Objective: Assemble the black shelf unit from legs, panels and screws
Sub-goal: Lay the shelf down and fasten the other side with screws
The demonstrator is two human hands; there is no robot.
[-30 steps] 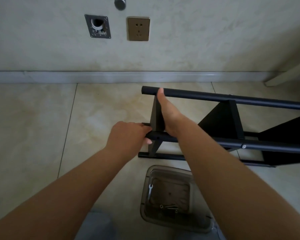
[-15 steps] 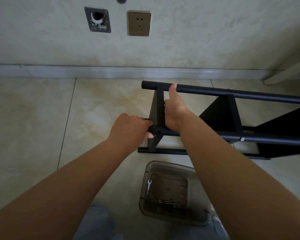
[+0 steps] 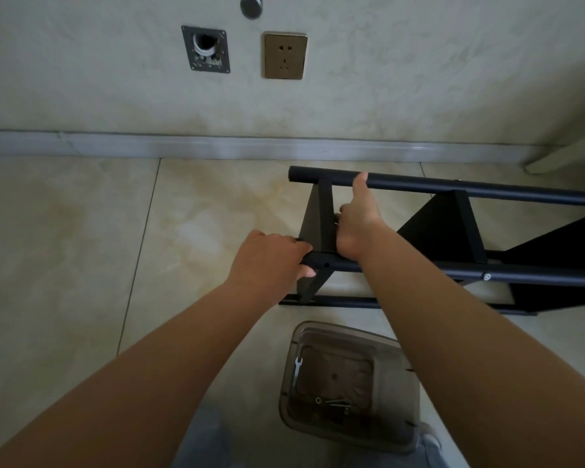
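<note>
At six o'clock, nearest the person's knees, a clear plastic tub sits on the tiled floor with a small wrench and a few screws inside. Just beyond, the black shelf unit lies on its side, stretching off toward three o'clock. The left hand is curled around the end of the near leg. The right hand holds the end panel, thumb up against the far leg. At twelve o'clock, a wall socket.
</note>
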